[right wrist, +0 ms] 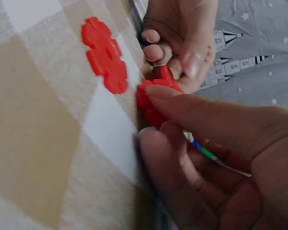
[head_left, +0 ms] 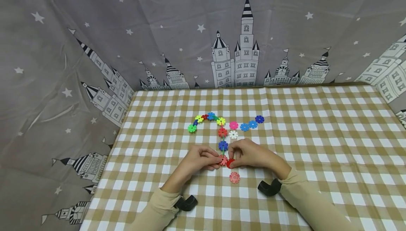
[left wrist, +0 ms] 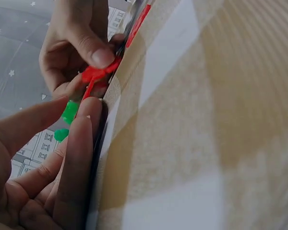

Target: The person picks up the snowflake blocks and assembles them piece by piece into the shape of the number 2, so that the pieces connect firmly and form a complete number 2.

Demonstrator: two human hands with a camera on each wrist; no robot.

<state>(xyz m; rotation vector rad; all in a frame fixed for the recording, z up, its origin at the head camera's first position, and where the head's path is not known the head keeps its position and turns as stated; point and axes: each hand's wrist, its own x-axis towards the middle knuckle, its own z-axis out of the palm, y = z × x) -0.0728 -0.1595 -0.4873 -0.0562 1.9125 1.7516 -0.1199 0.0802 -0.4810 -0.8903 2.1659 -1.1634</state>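
The right hand pinches a red disc with thumb and finger. The left hand pinches a pinkish-red disc just beside it, at the end of a chain. Both are near the middle of the table, well apart from its back and left edges. If the slots don't line up, the red disc might slip or bend. If a hand pushes too hard, the chain might pop apart near the blue disc. The discs look like thin, smooth plastic flowers with little cuts round the rim. A loose pink disc lies flat, farther from the back edge. The chain bends like a hook toward the left edge, ending at a green disc. Small folds in the checked cloth could make pieces wobble.
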